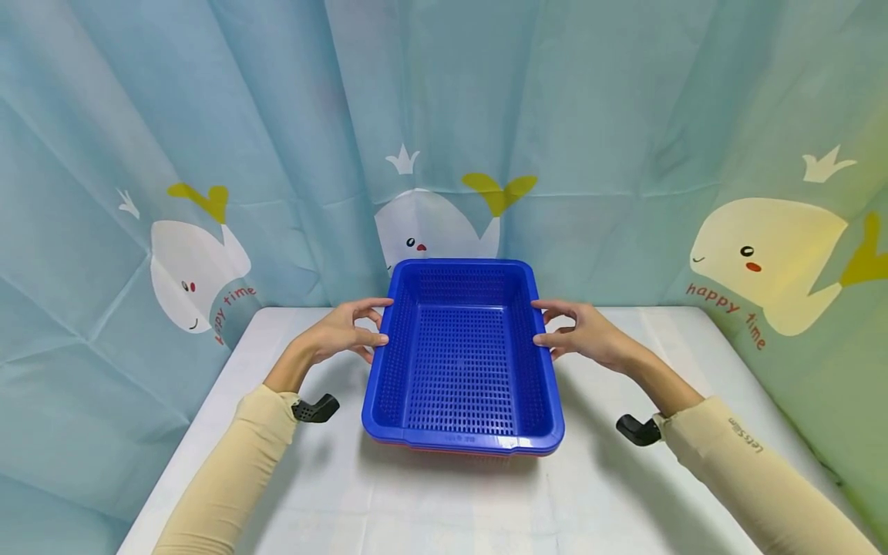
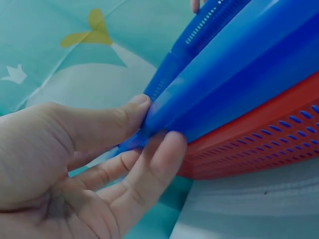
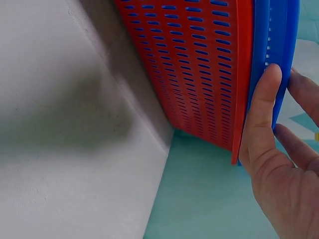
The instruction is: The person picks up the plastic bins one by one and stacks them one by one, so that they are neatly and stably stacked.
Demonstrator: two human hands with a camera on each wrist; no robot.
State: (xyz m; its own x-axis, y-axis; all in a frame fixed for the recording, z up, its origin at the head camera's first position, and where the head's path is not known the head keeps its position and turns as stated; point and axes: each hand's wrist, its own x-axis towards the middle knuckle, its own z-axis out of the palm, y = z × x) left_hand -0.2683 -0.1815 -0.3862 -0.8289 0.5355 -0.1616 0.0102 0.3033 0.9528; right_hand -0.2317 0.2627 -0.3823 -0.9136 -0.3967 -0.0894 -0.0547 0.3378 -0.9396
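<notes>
A blue perforated plastic basket (image 1: 461, 362) faces up in the middle of the head view, nested in a red perforated basket (image 3: 199, 74) whose side shows below the blue rim in both wrist views. My left hand (image 1: 344, 330) pinches the left rim of the blue basket, thumb above and fingers beneath, as the left wrist view shows. On the opposite side, my right hand (image 1: 586, 335) holds the right rim between thumb and fingers. From the head view, most of the red basket is hidden under the blue one. Whether the stack touches the table cannot be told.
Beneath the baskets is a table with a white cover (image 1: 458, 516). A light blue curtain (image 1: 597, 92) with whale prints hangs behind the table and along both sides. Black camera mounts (image 1: 315, 408) sit at both wrists.
</notes>
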